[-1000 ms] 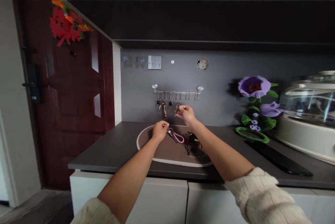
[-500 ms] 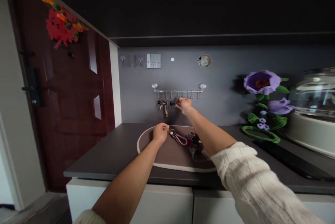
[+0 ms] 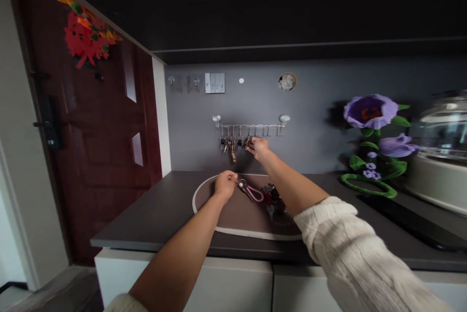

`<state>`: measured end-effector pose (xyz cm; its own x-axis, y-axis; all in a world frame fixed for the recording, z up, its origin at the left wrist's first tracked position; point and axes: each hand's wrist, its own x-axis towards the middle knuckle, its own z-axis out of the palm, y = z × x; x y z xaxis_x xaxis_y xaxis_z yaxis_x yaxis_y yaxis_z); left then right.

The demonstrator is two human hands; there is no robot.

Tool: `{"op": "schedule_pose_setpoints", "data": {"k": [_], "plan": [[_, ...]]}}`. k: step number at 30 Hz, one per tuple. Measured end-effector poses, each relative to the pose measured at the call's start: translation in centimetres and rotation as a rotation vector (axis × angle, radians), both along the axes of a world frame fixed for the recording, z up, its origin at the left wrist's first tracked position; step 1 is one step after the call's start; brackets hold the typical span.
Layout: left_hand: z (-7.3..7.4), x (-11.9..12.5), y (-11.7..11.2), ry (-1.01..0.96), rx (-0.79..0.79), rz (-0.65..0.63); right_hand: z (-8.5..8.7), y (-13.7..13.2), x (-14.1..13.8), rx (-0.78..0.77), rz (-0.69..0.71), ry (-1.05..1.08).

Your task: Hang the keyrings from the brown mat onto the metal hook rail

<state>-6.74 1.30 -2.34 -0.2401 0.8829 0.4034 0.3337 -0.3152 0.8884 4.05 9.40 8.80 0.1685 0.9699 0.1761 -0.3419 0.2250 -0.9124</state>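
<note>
Silver metal key ring [image 3: 248,143], small: pinched between thumb and fingers of the right hand [image 3: 260,147], at the hooks of a clear wall-mounted hook rail [image 3: 262,126]. Grip closed on the ring; whether a hook also bears its weight cannot be told.

Left hand [image 3: 225,183]: low over the back of the mat, thumb and fingertips drawn together; whether they hold anything cannot be told.

Hung on the rail, left part: one black-headed key [image 3: 222,143]; one key bunch [image 3: 233,155] with a long brass-toned pendant; a second black-headed item [image 3: 240,143]. Further hooks run to the right. By appearance, the hanging is partly done.

Off the rail, two lots: a key set with pink loop strap [image 3: 256,194], just beside the left hand; a dark-and-red key cluster [image 3: 270,199], partly hidden by the right forearm.

Containers and bearers: rounded brown mat [image 3: 233,222], pale-rimmed, bearing both lots; round wall opening [image 3: 279,81], filled with crumpled whitish material [image 3: 287,81]; clear-domed appliance [image 3: 434,176] on a cream base, contents illegible.

Adjacent: purple fabric flower [image 3: 353,112]; black flat slab [image 3: 412,227]; dark countertop [image 3: 146,205].
</note>
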Motion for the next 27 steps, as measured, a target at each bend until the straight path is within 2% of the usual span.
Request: {"op": "schedule_pose_setpoints", "data": {"k": [13,18,23,27], "plan": [[0.6,0.1,-0.8,-0.097,-0.029,-0.016,-1.1,-1.5,1.0,0.036,0.06,-0.089],[0.7,0.0,-1.0,-0.118,-0.052,-0.012,-2.4,-2.7,1.5,-0.022,0.026,-0.103],[0.5,-0.2,-0.9,-0.093,-0.039,-0.053,-3.9,-5.1,2.1,-0.019,0.11,-0.177],[0.2,-0.4,-0.9,-0.015,-0.011,-0.09,-5.3,-6.8,2.5,0.027,0.126,-0.314]]}}
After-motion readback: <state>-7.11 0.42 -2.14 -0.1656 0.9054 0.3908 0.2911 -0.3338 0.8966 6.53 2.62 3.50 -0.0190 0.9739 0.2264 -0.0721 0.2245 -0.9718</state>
